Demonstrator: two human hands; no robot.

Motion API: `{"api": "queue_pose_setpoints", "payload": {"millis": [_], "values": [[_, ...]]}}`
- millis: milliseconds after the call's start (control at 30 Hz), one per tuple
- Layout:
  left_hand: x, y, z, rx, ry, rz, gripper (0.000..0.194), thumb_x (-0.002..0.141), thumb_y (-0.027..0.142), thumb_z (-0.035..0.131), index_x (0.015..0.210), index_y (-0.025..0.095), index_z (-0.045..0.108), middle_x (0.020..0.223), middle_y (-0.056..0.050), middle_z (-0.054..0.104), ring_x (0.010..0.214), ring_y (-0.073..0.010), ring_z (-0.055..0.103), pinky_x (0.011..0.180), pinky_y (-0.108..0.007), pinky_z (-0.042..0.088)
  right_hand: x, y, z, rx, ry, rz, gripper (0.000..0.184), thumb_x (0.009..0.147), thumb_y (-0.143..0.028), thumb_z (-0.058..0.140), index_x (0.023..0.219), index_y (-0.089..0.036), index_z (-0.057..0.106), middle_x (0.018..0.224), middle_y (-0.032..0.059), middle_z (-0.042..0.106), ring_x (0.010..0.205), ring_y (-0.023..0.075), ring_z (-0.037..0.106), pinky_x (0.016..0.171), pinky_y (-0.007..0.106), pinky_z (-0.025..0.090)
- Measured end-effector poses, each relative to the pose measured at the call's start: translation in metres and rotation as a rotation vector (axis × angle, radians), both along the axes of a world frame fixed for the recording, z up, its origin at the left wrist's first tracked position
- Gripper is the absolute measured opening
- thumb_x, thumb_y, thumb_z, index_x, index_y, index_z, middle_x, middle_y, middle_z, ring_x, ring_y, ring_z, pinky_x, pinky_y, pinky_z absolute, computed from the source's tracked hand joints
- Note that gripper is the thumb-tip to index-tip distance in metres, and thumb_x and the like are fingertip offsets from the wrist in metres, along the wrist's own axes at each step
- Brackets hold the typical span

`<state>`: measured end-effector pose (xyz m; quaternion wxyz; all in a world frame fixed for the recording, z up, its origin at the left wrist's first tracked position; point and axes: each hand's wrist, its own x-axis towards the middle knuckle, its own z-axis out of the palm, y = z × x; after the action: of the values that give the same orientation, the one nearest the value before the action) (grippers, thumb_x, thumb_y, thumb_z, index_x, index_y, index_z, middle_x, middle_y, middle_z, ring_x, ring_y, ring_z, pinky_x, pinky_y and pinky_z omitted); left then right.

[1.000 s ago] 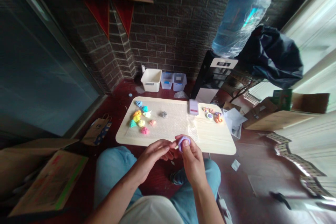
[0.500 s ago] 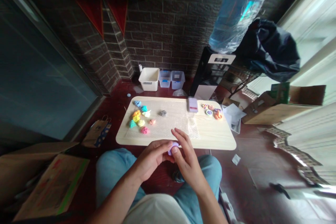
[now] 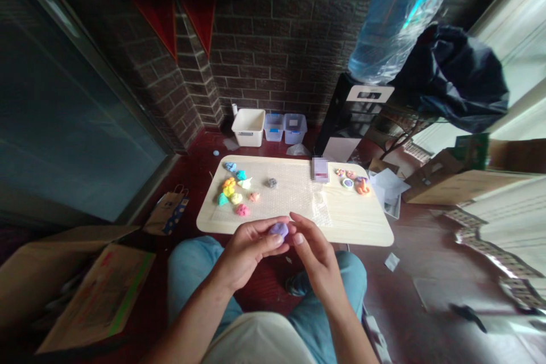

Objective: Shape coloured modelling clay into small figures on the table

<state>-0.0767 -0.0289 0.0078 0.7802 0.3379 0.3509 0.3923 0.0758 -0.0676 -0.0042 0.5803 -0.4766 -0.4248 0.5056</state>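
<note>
A small purple lump of modelling clay rests in my left hand, pinched between thumb and fingers above the near edge of the table. My right hand is just right of the lump, its thumb and fingers apart and slightly bent. Its fingertips are close to the clay; whether one touches it I cannot tell. Beyond my hands, several clay lumps in blue, orange, yellow, green and pink lie on bubble wrap. A grey clay lump sits apart from them.
The pale table has small shaped clay pieces at its right and a blurred card or box at the back. Behind it are a white bin, clear tubs and a water dispenser. A cardboard box stands left.
My right hand has drawn back from the purple clay, its thumb no longer pressing on it. The clay is now in my left fingers. The view has shifted slightly left.
</note>
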Motion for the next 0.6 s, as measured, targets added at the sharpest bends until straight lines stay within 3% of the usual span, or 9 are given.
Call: {"api": "queue_pose_setpoints", "payload": {"millis": [200,300,400,467,533,600], "values": [[0.003,-0.003,0.007,0.073,0.093,-0.035,0.049,0.076,0.027,0.079,0.123,0.020,0.068,0.110,-0.010,0.076,0.109,-0.0295,0.068,0.091,-0.040,0.056,0.000,0.001,0.009,-0.067,0.118,0.039,0.037,0.081,-0.045,0.073,0.112,-0.026,0.070,0.103,0.0043,0.076,0.095,0.0214,0.070,0.086,0.033,0.057],[0.005,-0.005,0.013,0.135,0.116,-0.091,0.069,0.080,0.025,0.076,0.144,0.028,0.048,0.110,-0.006,0.076,0.111,-0.0256,0.067,0.100,-0.038,0.050,0.001,0.001,0.012,-0.077,0.112,0.070,0.031,0.081,-0.042,0.074,0.108,-0.028,0.072,0.101,0.0037,0.076,0.091,0.0202,0.070,0.083,0.031,0.057],[0.008,-0.006,0.016,0.196,0.109,-0.082,0.082,0.083,0.022,0.072,0.152,0.032,0.029,0.125,-0.008,0.070,0.115,-0.0246,0.065,0.103,-0.038,0.046,0.005,0.002,0.011,0.026,-0.061,0.035,0.023,0.084,-0.040,0.071,0.104,-0.029,0.076,0.112,0.0061,0.072,0.105,0.0235,0.066,0.090,0.035,0.054],[0.010,-0.005,0.017,0.218,0.102,-0.012,0.082,0.081,0.018,0.074,0.149,0.034,0.031,0.145,-0.011,0.055,0.120,-0.0268,0.062,0.101,-0.037,0.048,0.007,0.002,0.008,0.128,-0.222,-0.047,0.022,0.084,-0.039,0.071,0.104,-0.031,0.077,0.126,0.0072,0.066,0.120,0.0267,0.059,0.099,0.040,0.050],[0.010,-0.005,0.017,0.247,0.103,0.049,0.073,0.078,0.015,0.076,0.140,0.033,0.042,0.155,-0.011,0.042,0.125,-0.0285,0.058,0.100,-0.036,0.049,0.009,0.001,0.005,0.184,-0.311,-0.111,0.020,0.084,-0.036,0.072,0.103,-0.031,0.077,0.129,0.0071,0.063,0.123,0.0272,0.057,0.102,0.042,0.048],[0.008,-0.004,0.016,0.273,0.138,0.059,0.060,0.076,0.016,0.077,0.130,0.029,0.053,0.151,-0.009,0.047,0.125,-0.0279,0.059,0.100,-0.034,0.050,0.009,-0.001,0.004,0.188,-0.297,-0.129,0.018,0.086,-0.033,0.070,0.104,-0.032,0.076,0.117,0.0064,0.069,0.111,0.0242,0.063,0.095,0.039,0.052]]}}
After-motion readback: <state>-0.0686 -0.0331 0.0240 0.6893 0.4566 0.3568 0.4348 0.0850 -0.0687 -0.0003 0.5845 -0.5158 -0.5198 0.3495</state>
